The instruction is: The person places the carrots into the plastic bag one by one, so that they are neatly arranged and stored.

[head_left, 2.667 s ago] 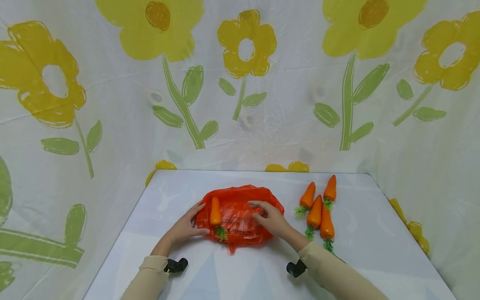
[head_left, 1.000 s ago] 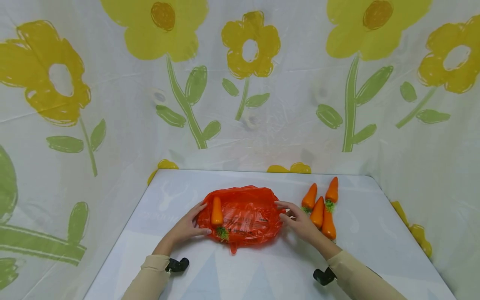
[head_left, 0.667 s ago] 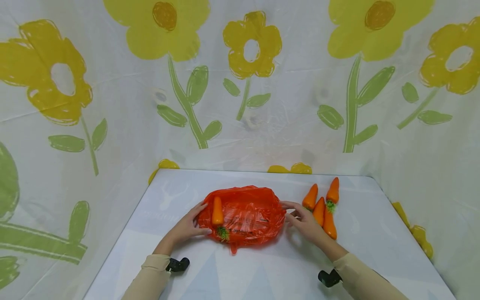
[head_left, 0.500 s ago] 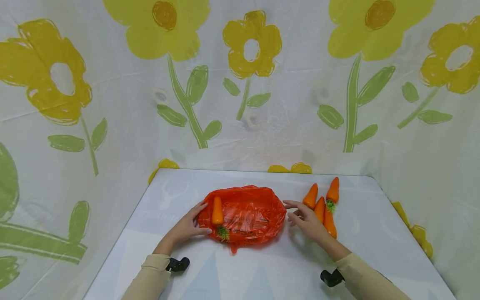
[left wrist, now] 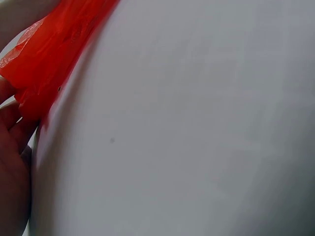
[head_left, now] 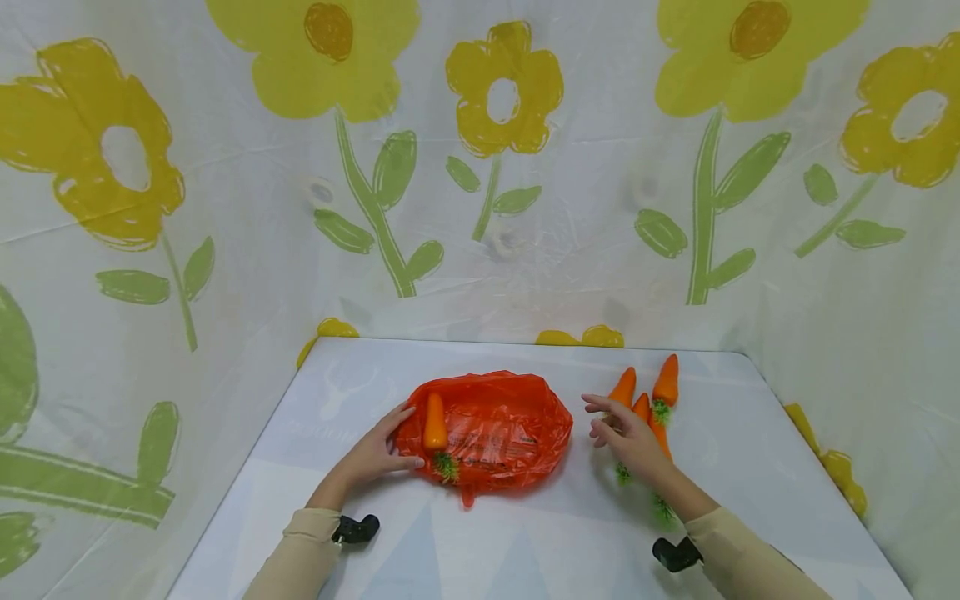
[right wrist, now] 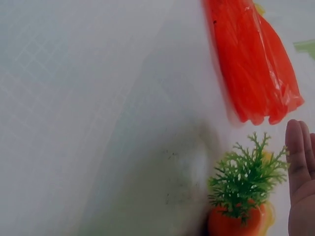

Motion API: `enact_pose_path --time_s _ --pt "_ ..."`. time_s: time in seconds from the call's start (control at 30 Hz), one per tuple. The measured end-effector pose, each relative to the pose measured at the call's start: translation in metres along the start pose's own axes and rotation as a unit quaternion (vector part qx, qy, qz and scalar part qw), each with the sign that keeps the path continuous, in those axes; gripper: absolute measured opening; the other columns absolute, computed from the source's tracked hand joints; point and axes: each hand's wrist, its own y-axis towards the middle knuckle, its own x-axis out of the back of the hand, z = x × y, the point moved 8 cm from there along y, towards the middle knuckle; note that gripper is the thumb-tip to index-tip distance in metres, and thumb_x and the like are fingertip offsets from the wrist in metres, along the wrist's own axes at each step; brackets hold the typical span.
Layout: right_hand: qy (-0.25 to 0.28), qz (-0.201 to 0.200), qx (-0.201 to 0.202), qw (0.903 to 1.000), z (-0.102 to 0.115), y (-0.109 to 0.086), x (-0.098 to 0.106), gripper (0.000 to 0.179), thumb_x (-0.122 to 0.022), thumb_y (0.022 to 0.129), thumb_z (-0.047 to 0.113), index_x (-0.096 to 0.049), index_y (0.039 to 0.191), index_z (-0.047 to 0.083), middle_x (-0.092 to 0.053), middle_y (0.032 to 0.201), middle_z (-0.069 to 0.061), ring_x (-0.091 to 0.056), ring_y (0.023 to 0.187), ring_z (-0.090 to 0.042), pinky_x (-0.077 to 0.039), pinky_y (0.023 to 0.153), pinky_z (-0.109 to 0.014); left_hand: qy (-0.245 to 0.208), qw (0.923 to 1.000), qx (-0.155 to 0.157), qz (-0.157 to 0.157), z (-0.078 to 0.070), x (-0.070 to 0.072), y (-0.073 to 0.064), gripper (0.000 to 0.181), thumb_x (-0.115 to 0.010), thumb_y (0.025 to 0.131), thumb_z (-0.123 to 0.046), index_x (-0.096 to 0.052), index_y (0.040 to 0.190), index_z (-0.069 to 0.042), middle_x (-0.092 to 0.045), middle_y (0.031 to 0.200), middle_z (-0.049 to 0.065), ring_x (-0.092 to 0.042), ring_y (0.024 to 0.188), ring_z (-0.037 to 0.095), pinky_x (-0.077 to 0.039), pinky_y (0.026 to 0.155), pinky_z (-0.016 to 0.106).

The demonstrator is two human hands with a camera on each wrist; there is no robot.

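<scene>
A red plastic bag [head_left: 495, 437] lies with its mouth spread wide. One orange carrot [head_left: 434, 423] with a green leafy top rests inside at the left. My left hand [head_left: 367, 458] holds the bag's left side, thumb at the front and fingers behind; the left wrist view has the bag [left wrist: 54, 54] between them. To the right of the bag, apart from it, my right hand [head_left: 633, 442] is over the carrots with loosely bent fingers, holding nothing. It partly hides several carrots [head_left: 666, 379] there. In the right wrist view, a carrot's leafy top [right wrist: 246, 179] is beside the fingers.
Everything lies on a pale printed table [head_left: 480, 550]. A white curtain [head_left: 570, 217] with yellow flowers closes off the back and both sides. Each wrist bears a small black camera [head_left: 675, 553].
My right hand has moved from inside the bag to its right rim, let go, and shifted right over the carrots. The bag's mouth is wider on the right. My left hand keeps its place.
</scene>
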Motion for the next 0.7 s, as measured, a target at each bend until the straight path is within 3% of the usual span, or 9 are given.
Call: enact_pose_path --time_s 0.27,0.47,0.7 --pt "0.01 -0.001 0.006 0.9999 0.003 -0.012 0.008 0.042 -0.057 0.105 0.012 -0.052 0.146 0.006 -0.058 0.131 -0.028 -0.063 0.093 -0.043 -0.06 0.077 -0.03 -0.012 0.9996 0.024 0.004 0.003 -0.002 0.0 0.1 -0.086 0.078 -0.047 -0.037 0.159 -0.015 -0.021 0.169 0.01 -0.022 0.152 0.041 -0.027 0.117 0.062" --pt "-0.011 -0.014 0.0 0.9998 -0.004 -0.015 0.016 0.044 -0.058 0.105 0.013 -0.05 0.148 0.006 -0.06 0.133 -0.024 -0.065 0.093 -0.033 -0.06 0.076 -0.031 0.0 1.0 0.009 0.001 0.002 -0.001 0.0 0.1 -0.086 0.078 -0.045 -0.037 0.158 -0.011 -0.021 0.168 0.012 -0.022 0.151 0.042 -0.026 0.118 0.063" --pt "-0.021 -0.021 0.031 0.9991 0.001 -0.02 0.022 0.04 -0.058 0.104 0.01 -0.054 0.144 0.005 -0.061 0.132 -0.025 -0.065 0.09 -0.034 -0.058 0.076 -0.027 0.007 0.9999 0.015 0.003 0.001 0.0 0.0 0.102 -0.086 0.078 -0.047 -0.035 0.159 -0.013 -0.02 0.169 0.01 -0.022 0.152 0.041 -0.026 0.117 0.063"
